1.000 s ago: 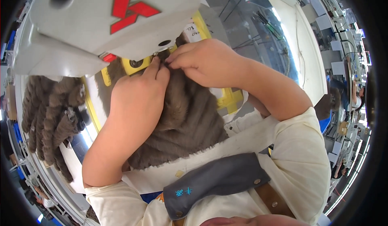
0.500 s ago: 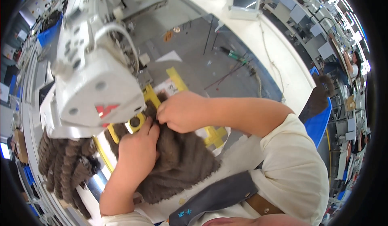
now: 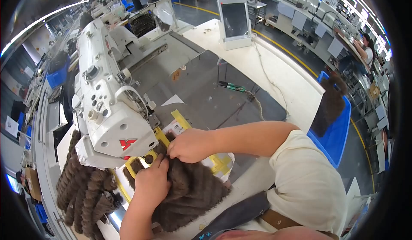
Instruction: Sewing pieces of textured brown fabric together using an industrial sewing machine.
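A piece of brown plush fur fabric (image 3: pixel 193 197) lies at the front of the white sewing machine (image 3: pixel 113 126), its lower part draped toward me. My left hand (image 3: pixel 152 182) is closed on the fur's upper edge, fingertips bent into the pile. Close beside it, my right hand (image 3: pixel 191 146) pinches the same edge with curled fingers. Both hands work next to a yellow-edged plate (image 3: pixel 160 136) near the machine head, with more fur showing through its openings. The fingertips are partly buried in the pile.
Folded brown fur pieces (image 3: pixel 86 193) are bunched left of my left arm. A green-handled tool (image 3: pixel 231 86) and a white paper scrap (image 3: pixel 173 100) lie on the grey machine bed. Beyond stands a screen (image 3: pixel 234 21). A blue bin (image 3: pixel 332 141) holds brown fur at the right.
The view has tilted up, so the machine, fur and hands sit lower in the picture and more of the room shows. Both hands keep their grip on the fur in nearly the same place.
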A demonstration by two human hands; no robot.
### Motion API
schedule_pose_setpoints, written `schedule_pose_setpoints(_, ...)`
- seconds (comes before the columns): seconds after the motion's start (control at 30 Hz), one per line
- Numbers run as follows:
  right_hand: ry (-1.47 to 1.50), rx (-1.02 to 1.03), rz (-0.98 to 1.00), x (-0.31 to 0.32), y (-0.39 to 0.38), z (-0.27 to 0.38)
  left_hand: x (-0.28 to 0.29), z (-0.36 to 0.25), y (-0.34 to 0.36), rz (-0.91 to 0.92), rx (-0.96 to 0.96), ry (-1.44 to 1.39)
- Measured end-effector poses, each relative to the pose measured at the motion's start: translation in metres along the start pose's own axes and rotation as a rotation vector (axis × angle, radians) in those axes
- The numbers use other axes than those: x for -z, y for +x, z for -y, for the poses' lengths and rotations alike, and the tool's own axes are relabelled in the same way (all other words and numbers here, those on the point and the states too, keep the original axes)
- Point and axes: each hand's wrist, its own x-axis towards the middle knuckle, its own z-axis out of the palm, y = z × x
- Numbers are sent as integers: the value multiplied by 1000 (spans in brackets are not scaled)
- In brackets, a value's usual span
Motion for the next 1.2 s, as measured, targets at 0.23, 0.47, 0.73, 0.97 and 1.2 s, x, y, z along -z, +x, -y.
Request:
schedule_pose_setpoints(0.23,-9,-65,-22,0,-1,9,-4,-2,-5,-34,15,20)
schedule_pose_setpoints(0.47,29,-154,-134,-14,-35,8,-17,-10,-7,-282,-65,-98)
schedule_pose_setpoints(0.73,266,-565,-506,-19,-102,12,-32,-25,-2,-436,-420,-161)
schedule_pose_setpoints(0.97,759,-825,-629,-24,-121,12,-50,-23,11,-585,-498,-157)
schedule_pose_setpoints(1.2,371,-691,-462,-49,-128,40,-53,-35,-11,-626,-675,-230)
